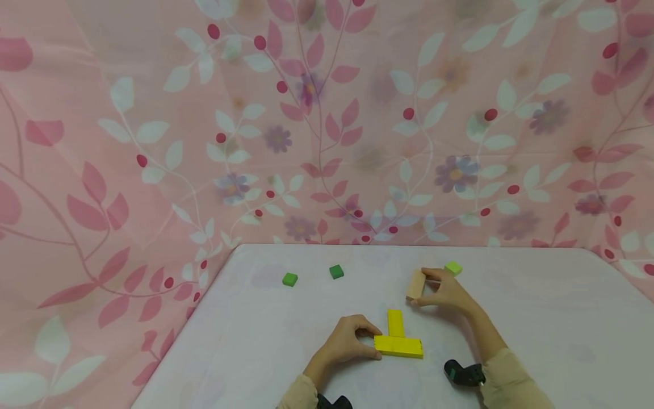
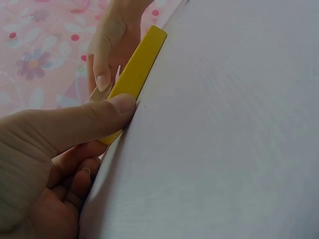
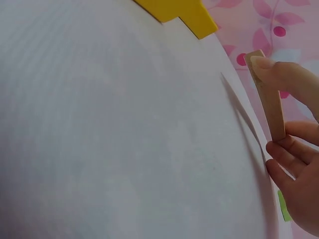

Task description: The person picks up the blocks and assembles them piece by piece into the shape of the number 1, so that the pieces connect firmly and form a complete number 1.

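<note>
In the head view, two yellow blocks form a T on the table: a crosswise yellow block [image 1: 398, 346] in front and a shorter-looking yellow block [image 1: 395, 323] behind it. My left hand [image 1: 349, 341] pinches the left end of the crosswise one between thumb and fingers; the left wrist view shows the thumb on that yellow block [image 2: 137, 69]. Farther back and to the right, my right hand [image 1: 448, 291] holds a plain wooden block [image 1: 416, 285] by its two ends. The right wrist view shows the thumb on one end of this wooden block [image 3: 266, 97] and fingers at the other.
Two green cubes, one left [image 1: 289, 279] and one nearer the middle [image 1: 336, 271], lie toward the back of the white-covered table [image 1: 230, 352]. A light green block [image 1: 453, 268] sits just behind my right hand. Pink floral cloth [image 1: 327, 170] hangs beyond the table's back edge.
</note>
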Motion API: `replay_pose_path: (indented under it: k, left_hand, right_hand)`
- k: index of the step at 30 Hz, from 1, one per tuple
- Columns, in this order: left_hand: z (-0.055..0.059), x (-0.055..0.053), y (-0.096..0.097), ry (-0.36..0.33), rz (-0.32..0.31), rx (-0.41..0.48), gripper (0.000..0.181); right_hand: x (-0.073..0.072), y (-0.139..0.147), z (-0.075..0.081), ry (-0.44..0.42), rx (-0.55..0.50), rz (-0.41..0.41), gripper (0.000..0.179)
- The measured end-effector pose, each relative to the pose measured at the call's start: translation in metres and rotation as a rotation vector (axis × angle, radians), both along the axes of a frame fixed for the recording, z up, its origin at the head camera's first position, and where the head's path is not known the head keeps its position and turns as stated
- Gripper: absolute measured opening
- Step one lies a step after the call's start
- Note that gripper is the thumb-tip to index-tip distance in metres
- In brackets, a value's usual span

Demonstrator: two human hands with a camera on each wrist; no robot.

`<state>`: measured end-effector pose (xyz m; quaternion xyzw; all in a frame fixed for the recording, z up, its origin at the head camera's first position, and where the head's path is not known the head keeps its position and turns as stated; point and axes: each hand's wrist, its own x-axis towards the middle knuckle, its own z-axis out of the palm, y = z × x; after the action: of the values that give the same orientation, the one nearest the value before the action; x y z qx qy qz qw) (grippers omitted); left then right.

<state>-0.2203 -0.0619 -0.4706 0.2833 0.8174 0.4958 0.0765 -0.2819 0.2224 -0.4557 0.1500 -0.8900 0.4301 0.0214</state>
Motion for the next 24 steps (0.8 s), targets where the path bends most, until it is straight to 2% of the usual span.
replay_pose_path:
  k: [6, 10, 13, 20, 24]
  left_hand:
    - [-0.001, -0.001, 0.0, 0.003, -0.002, -0.001, 0.034]
    - [-0.001, -0.001, -0.001, 0.009, 0.001, -0.007, 0.033]
    - [-0.001, -0.002, -0.001, 0.009, 0.002, -0.012, 0.033]
    - [-0.001, -0.001, -0.001, 0.016, -0.004, -0.015, 0.034]
    - [-0.001, -0.001, -0.001, 0.019, -0.008, -0.01, 0.034]
  right_hand:
    - [-0.005, -0.004, -0.006, 0.076, 0.021, 0.011, 0.091]
    - [-0.011, -0.007, -0.008, 0.029, 0.036, -0.022, 0.093]
    - [-0.014, -0.01, -0.007, -0.005, 0.084, -0.039, 0.093]
    - [-0.012, -0.012, -0.001, -0.015, 0.133, 0.013, 0.092]
    - [-0.012, -0.014, -0.001, -0.03, 0.153, 0.002, 0.09]
